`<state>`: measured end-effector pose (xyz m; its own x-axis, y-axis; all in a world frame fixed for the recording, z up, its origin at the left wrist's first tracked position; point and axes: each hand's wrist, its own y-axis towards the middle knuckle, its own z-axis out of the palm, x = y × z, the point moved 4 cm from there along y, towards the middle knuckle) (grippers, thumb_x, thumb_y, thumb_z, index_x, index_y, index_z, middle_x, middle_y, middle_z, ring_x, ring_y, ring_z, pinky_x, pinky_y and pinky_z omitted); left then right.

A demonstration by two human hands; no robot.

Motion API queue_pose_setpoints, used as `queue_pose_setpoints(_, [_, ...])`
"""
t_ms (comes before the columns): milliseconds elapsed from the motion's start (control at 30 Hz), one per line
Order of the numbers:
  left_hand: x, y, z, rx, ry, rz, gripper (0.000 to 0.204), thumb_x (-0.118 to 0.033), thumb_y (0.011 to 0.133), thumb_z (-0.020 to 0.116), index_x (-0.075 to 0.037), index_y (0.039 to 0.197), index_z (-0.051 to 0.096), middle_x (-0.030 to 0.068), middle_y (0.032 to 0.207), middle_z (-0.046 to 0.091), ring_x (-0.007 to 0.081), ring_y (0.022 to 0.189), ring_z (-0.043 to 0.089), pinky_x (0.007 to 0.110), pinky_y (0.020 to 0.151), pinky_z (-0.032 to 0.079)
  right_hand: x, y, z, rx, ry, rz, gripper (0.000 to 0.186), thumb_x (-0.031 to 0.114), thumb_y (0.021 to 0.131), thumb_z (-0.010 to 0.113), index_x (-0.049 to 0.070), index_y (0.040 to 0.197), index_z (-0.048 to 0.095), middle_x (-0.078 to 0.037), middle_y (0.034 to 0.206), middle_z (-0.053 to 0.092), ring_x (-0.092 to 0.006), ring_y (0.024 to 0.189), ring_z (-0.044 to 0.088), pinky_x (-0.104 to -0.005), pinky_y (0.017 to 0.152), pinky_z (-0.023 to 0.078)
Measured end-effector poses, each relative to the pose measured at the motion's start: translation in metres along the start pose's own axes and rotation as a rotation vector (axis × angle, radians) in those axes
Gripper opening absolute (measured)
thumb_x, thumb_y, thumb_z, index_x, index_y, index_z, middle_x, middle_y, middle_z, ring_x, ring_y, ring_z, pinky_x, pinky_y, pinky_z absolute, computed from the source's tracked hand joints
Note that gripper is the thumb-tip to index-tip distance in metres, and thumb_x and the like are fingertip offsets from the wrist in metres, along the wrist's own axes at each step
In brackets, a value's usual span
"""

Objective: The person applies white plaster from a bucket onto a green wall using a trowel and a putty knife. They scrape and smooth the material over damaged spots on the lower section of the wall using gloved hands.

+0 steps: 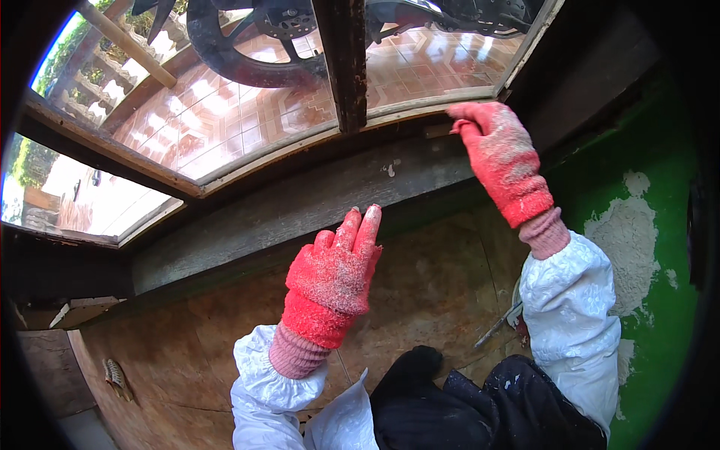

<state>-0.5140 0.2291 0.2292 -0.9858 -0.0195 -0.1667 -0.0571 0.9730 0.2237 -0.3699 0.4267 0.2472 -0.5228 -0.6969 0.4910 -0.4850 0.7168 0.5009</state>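
Both hands wear dusty red knit gloves with pink cuffs. My left hand [332,277] hovers near the dark, weathered sill board [217,247], its index and middle fingers stretched out and the others bent, holding nothing visible. My right hand [501,161] is up at the bottom edge of the wooden window frame [277,154], fingertips curled together against it; whether something small is between them is hidden. The frame has dark crossbars and pale edges around its glass panes.
Below lies brown tiled flooring [202,352] with a brush [115,375] at left. A thin metal tool [491,330] sits beside my right forearm. The green wall [652,315] has pale plaster patches. Through the glass show a motorcycle wheel [262,71] and railing.
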Motion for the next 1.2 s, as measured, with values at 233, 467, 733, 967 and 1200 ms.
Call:
queue_pose_setpoints(233, [0.013,-0.002,0.000,-0.099,-0.301,-0.007,0.053,-0.010,0.077,0.068,-0.009,0.127,0.049,0.0120,0.113,0.060,0.0218,0.078,0.060,0.031,0.070,0.050,-0.057,-0.021,-0.040,-0.138,0.118,0.281,0.020,0.005,0.087,0.053,0.006,0.104,0.063,-0.005,0.086,0.061,-0.0127,0.079,0.060,-0.0255,0.074,0.047])
queue_pose_setpoints(467, [0.048,-0.012,0.018,-0.173,-0.970,-0.495,0.059,-0.002,0.087,0.057,-0.008,0.140,0.031,0.0109,0.124,0.054,0.0031,0.067,0.043,0.018,0.064,0.043,-0.030,-0.045,-0.031,0.063,0.096,0.128,0.028,0.000,0.082,0.056,0.008,0.108,0.061,-0.006,0.085,0.059,-0.0175,0.078,0.059,-0.0290,0.074,0.047])
queue_pose_setpoints(733, [0.059,-0.018,0.000,-0.347,-0.764,-0.509,0.066,-0.005,0.084,0.061,-0.005,0.141,0.026,0.0173,0.131,0.048,0.0047,0.061,0.047,0.020,0.062,0.045,0.023,-0.061,-0.019,0.258,-0.244,-0.200,0.042,0.007,0.074,0.063,0.012,0.116,0.056,-0.009,0.080,0.058,-0.0275,0.079,0.056,-0.0382,0.071,0.045])
queue_pose_setpoints(967, [0.046,-0.058,-0.014,-0.441,-0.809,-0.484,0.046,0.000,0.086,0.056,-0.001,0.131,0.044,-0.0007,0.075,0.054,0.0062,0.064,0.047,0.018,0.063,0.042,-0.003,-0.093,-0.075,0.541,0.087,-0.011,0.020,0.008,0.077,0.060,0.008,0.097,0.063,-0.006,0.082,0.062,-0.0240,0.083,0.059,-0.0347,0.074,0.048])
queue_pose_setpoints(1200, [-0.104,-0.086,0.117,0.600,-0.963,-0.290,0.030,-0.016,0.081,0.067,-0.009,0.110,0.062,0.0075,0.095,0.063,0.0142,0.074,0.062,0.025,0.066,0.049,-0.115,-0.277,-0.192,0.330,-0.344,0.527,0.027,0.015,0.078,0.062,0.006,0.103,0.060,-0.010,0.089,0.062,-0.0288,0.090,0.057,-0.0379,0.081,0.045])
